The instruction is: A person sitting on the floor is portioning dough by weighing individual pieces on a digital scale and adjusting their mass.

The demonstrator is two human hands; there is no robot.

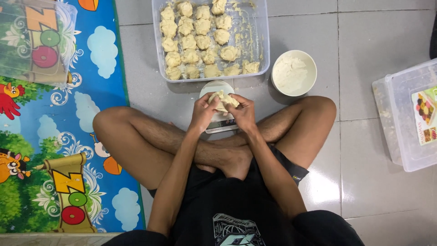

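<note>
Dough lump, frame centre, pinched between left hand and right hand, both grips closed on it above the scale; tray above holds many portioned lumps, right part bare; flour bowl beside.

You wear a black short-sleeved or sleeveless top; the print on its chest, in pale grey-green outline, is cut off by the frame edge and cannot be read. Black shorts with a small tag at one hem. Forearms, legs and feet bare. No rings or watch visible.
</note>
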